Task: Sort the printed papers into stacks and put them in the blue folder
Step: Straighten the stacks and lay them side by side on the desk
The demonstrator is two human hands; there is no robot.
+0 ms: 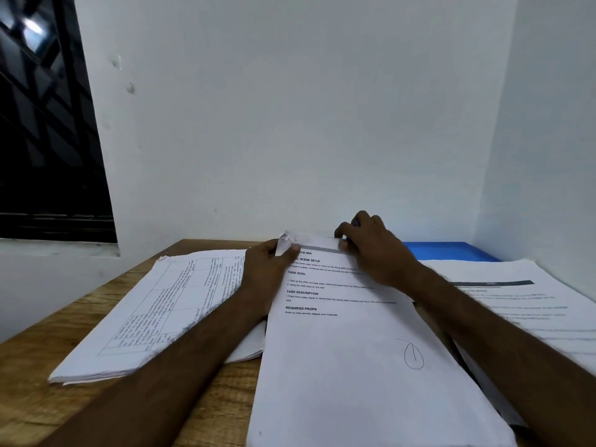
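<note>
A stack of printed papers (348, 366) lies in the middle of the wooden table (42, 398), its top sheet headed with bold text and marked with a pen circle. My left hand (267, 272) pinches the torn top-left corner of that top sheet. My right hand (374, 250) holds the sheet's top edge, fingers curled over it. A second stack with printed tables (154, 317) lies to the left. A third stack (529, 304) lies at the right. The blue folder (451, 251) lies at the back right, partly under the right stack.
A white wall stands close behind the table, and another white wall closes in the right side. A dark window with a grille (42, 124) is at the left. Bare wood shows at the table's front left.
</note>
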